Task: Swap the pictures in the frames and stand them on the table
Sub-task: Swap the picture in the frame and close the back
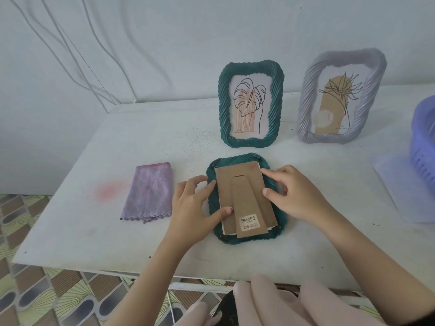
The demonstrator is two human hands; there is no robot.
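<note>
Frames look nearly done: green frame (pixel 224 109) and grey frame (pixel 306 102) stand upright behind the face-down frame (pixel 254 241), its cardboard backing (pixel 242 191) pressed by left hand (pixel 193 203) and right hand (pixel 294 196), fingers spread.

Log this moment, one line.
left hand, right hand: press cardboard backing | face-down green frame: flat | standing green frame, lilac frame: upright

A dark green twisted-rim frame (pixel 249 240) lies face down, its brown cardboard backing (pixel 240 191) up, with the easel leg (pixel 247 208) folded flat and a barcode sticker (pixel 249 222) at its foot. At its 12 o'clock a matching green frame (pixel 224 102) stands upright showing a leaf drawing (pixel 250 107). At 2 o'clock stands a grey-lilac frame (pixel 308 102) with a plant drawing (pixel 336 107).
</note>
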